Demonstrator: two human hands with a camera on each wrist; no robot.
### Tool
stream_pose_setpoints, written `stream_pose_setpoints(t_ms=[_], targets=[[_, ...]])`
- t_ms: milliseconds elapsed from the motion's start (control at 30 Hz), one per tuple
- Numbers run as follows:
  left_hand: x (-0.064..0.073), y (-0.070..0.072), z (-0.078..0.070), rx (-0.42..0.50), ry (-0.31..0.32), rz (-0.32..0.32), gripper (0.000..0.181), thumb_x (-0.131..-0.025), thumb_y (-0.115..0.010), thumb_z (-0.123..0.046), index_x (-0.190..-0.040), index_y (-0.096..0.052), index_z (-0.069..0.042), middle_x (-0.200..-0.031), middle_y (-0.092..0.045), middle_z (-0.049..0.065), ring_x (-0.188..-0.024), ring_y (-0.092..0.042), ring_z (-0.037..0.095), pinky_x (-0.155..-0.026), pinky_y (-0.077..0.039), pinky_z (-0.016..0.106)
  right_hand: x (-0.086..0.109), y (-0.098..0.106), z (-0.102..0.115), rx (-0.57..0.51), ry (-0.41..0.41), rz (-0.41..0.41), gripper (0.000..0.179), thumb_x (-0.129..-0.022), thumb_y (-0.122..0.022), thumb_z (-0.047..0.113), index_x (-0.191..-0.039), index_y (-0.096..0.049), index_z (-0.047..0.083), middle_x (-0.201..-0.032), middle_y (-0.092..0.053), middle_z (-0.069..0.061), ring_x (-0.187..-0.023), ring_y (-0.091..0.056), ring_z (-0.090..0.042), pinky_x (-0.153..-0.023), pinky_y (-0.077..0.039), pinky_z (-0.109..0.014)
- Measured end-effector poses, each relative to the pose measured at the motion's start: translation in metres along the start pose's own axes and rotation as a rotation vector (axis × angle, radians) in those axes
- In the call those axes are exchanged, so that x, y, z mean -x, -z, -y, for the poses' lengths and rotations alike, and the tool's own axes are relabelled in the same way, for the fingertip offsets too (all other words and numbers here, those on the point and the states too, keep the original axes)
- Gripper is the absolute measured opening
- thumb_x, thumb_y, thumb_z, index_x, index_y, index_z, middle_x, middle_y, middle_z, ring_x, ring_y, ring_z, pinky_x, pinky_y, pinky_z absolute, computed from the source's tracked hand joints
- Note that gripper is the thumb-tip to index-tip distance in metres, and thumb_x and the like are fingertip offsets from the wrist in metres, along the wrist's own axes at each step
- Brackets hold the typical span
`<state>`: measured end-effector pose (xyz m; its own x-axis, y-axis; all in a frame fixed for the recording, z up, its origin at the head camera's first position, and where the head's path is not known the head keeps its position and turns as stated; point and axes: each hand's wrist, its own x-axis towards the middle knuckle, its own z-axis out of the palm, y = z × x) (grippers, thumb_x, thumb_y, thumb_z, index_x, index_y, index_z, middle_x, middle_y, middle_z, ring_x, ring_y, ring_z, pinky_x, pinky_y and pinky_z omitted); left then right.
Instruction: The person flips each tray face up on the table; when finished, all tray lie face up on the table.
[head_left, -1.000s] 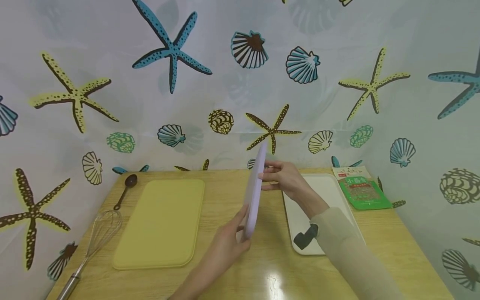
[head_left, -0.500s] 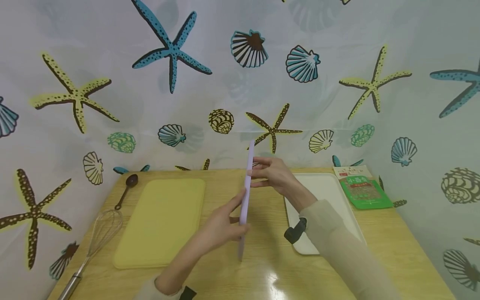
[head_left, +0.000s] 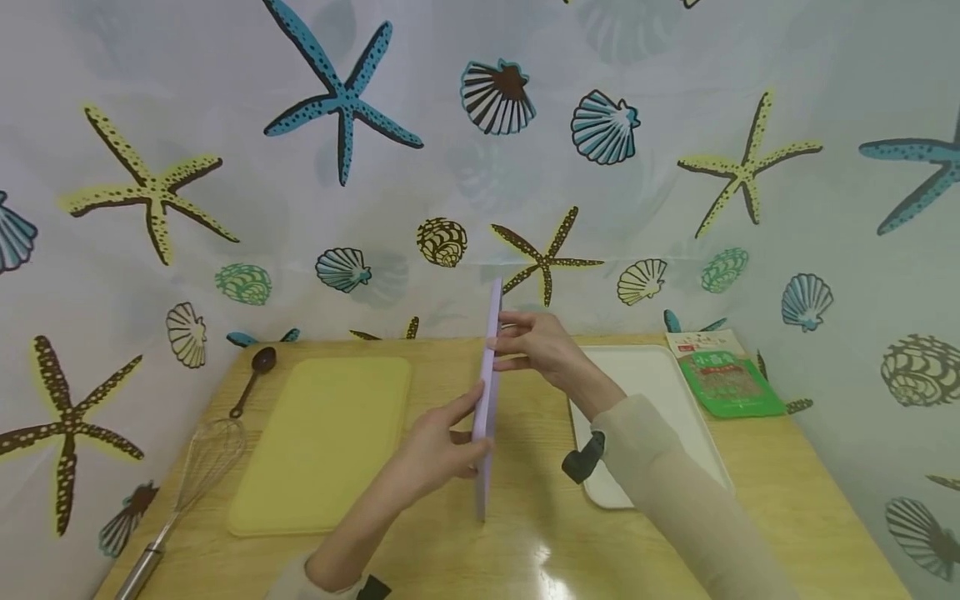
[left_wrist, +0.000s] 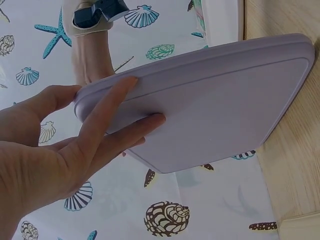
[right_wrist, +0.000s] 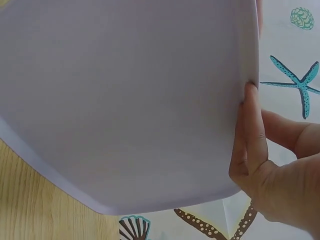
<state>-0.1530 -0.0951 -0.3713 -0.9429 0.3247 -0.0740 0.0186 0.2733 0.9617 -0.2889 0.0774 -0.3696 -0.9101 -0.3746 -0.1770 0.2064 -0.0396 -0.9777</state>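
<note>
Lavender rectangular tray (head_left: 489,398), centre of frame, seen edge-on; long axis running up the picture, between the hands. Left hand (head_left: 437,452), nearer its lower end, pinching from left; right hand (head_left: 546,350) gripping the rim higher, from right.

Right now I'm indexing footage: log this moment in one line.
left hand: holds lilac tray | right hand: holds lilac tray | pose: near-vertical | white tray: on table
</note>
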Motion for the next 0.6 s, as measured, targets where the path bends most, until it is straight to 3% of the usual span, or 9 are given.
stream_pose_setpoints(t_ms=[133,267,467,600], targets=[[0.001,0.001,0.002,0.000,0.000,-0.024,0.069,-0.090,-0.062,-0.003,-0.150,-0.028,-0.004,-0.151,-0.032,0.022,-0.113,-0.058,0.042,-0.068,-0.060,0.040,-0.003,0.004,-0.009,0.076,0.041,-0.001,0.052,-0.094,-0.062,0.012,-0.141,-0.044,0.000,-0.113,-0.060,-0.020,-0.097,-0.066,-0.032,-0.079,-0.059,-0.040],[0.001,0.001,0.004,0.006,0.001,-0.065,0.067,-0.089,-0.061,-0.001,-0.149,-0.031,-0.002,-0.149,-0.035,0.022,-0.112,-0.058,0.043,-0.067,-0.060,0.039,-0.003,0.015,-0.032,0.234,0.042,-0.069,0.052,-0.099,-0.054,0.031,-0.142,-0.044,0.002,-0.125,-0.058,-0.022,-0.110,-0.061,-0.035,-0.082,-0.058,-0.041],[0.005,0.005,0.010,0.022,0.004,-0.132,0.068,-0.087,-0.060,0.002,-0.149,-0.031,-0.001,-0.146,-0.039,0.025,-0.110,-0.060,0.043,-0.066,-0.060,0.039,0.003,0.029,-0.085,0.354,-0.059,-0.131,0.050,-0.100,-0.053,0.030,-0.140,-0.046,0.000,-0.132,-0.056,-0.019,-0.115,-0.058,-0.034,-0.089,-0.054,-0.046],[0.007,0.008,0.014,0.054,0.001,-0.149,0.071,-0.085,-0.057,0.004,-0.149,-0.029,0.000,-0.145,-0.039,0.027,-0.109,-0.060,0.042,-0.066,-0.060,0.038,0.009,0.036,-0.113,0.392,-0.140,-0.129,0.052,-0.099,-0.054,0.028,-0.138,-0.045,-0.005,-0.129,-0.057,-0.022,-0.106,-0.062,-0.036,-0.088,-0.054,-0.048]])
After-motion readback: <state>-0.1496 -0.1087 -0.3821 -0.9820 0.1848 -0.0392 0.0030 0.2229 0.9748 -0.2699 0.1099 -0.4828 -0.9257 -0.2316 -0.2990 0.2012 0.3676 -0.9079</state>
